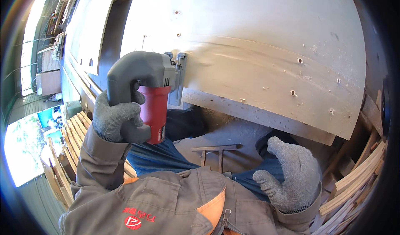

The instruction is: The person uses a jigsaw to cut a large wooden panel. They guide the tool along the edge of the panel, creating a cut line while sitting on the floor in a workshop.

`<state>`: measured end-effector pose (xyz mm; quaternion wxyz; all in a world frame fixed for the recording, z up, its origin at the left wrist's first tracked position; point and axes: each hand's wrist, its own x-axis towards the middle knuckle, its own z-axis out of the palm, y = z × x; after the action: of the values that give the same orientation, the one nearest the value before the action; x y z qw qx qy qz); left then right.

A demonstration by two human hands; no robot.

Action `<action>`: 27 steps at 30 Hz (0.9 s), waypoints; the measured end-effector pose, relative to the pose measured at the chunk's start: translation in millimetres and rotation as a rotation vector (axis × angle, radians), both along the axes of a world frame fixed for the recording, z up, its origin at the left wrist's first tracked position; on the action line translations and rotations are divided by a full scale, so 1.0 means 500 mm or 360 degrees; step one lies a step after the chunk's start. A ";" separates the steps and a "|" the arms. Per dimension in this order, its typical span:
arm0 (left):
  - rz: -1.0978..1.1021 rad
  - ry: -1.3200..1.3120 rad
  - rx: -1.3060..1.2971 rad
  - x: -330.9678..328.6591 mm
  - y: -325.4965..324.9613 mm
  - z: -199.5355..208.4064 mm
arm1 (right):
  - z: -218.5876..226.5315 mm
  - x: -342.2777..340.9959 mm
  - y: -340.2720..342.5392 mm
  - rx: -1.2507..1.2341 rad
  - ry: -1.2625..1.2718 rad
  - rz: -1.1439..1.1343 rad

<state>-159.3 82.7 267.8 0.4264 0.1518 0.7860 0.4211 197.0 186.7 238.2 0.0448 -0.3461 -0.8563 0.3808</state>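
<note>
My left hand [112,114], in a grey knitted glove, is wrapped round the handle of a handheld power tool [155,110]. The tool has a curved dark grey housing, a red cylinder-shaped body and a flat metal piece on its right side. That metal end is at the left part of the front edge of a large pale board [250,72], which has several small holes and chips. Whether it touches the board I cannot tell. My right hand [293,174], gloved alike, is held low in front of the board, thumb and fingers apart with nothing between them.
Stacked wooden strips [75,131] lie to the left, and more strips [354,181] are at the lower right. Below the board a small wooden frame [216,149] is near my legs. Another pale panel [89,31] stands at the far left.
</note>
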 end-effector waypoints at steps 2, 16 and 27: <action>0.0001 -0.0001 0.0037 -0.005 -0.003 0.000 | -0.004 0.003 0.001 0.0010 0.0018 0.0001; -0.0060 -0.0090 -0.0013 -0.060 -0.028 -0.028 | 0.009 -0.015 0.001 -0.0020 -0.0012 0.0023; -0.0020 -0.0055 -0.0037 -0.065 -0.027 -0.029 | 0.005 -0.012 -0.006 -0.0016 -0.0043 0.0009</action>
<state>-191.6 69.1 253.4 0.4443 0.1446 0.7823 0.4119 191.0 183.5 240.8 0.0303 -0.3491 -0.8558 0.3806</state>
